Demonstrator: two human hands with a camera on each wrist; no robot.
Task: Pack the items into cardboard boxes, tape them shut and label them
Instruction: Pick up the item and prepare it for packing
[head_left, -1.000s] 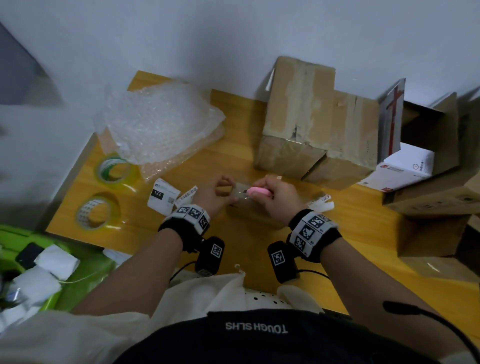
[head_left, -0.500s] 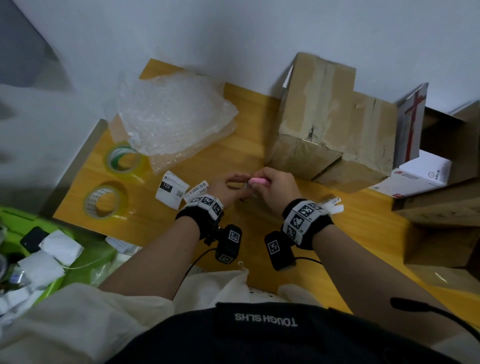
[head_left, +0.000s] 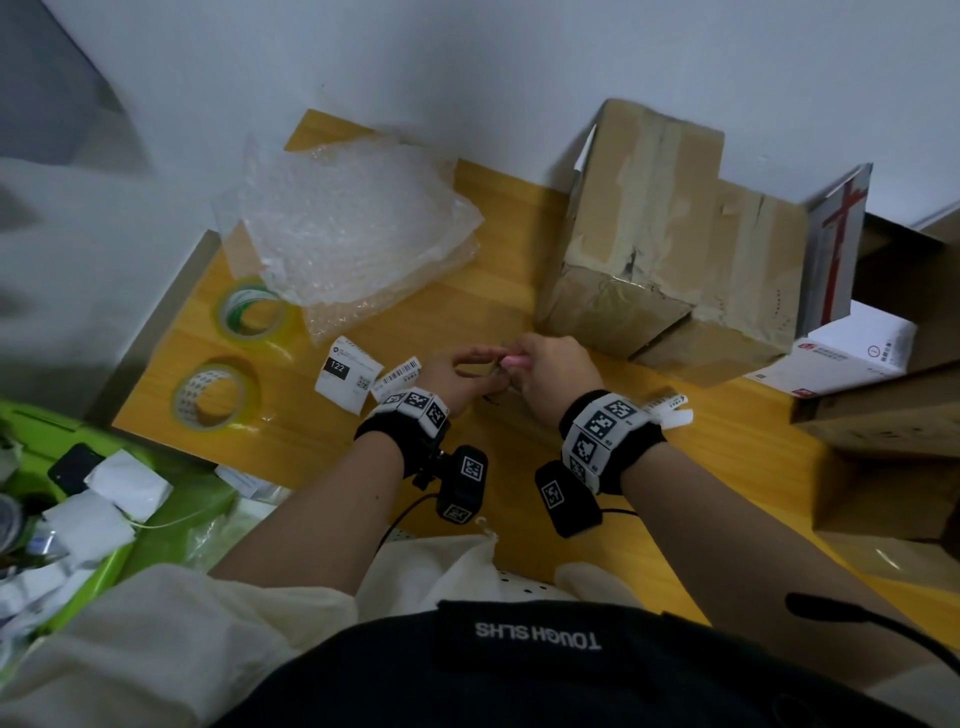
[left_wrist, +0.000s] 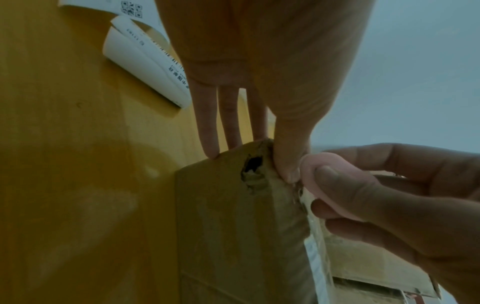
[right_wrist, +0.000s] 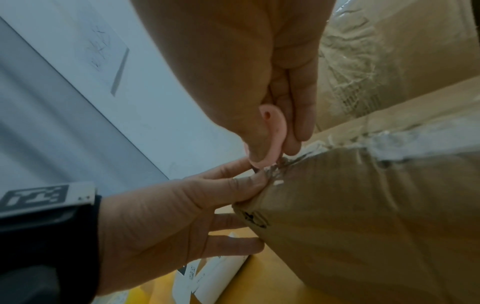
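A small brown cardboard box (head_left: 506, 415) lies on the yellow table (head_left: 322, 447), mostly hidden under my hands. My left hand (head_left: 470, 364) steadies its far left corner: straight fingers (left_wrist: 210, 127) touch the box's (left_wrist: 233, 216) edge and the thumb presses on the corner. My right hand (head_left: 550, 374) grips a small pink cutter (head_left: 514, 360) between thumb and fingers. The cutter's (right_wrist: 276, 131) tip sits at the torn, taped seam at that corner of the box (right_wrist: 363, 216), right beside my left thumb. The cutter (left_wrist: 311, 164) touches the thumb in the left wrist view.
Two big taped cardboard boxes (head_left: 665, 234) stand just behind my hands. Bubble wrap (head_left: 343, 223), two tape rolls (head_left: 249, 312) (head_left: 213, 395) and paper labels (head_left: 345, 374) lie to the left. More labels (head_left: 670, 408), a white carton (head_left: 857, 353) and open boxes (head_left: 883, 415) are on the right.
My right hand has brought the pink cutter leftward along the small box until it meets my left thumb. Both hands now sit closer together, and my head view has shifted.
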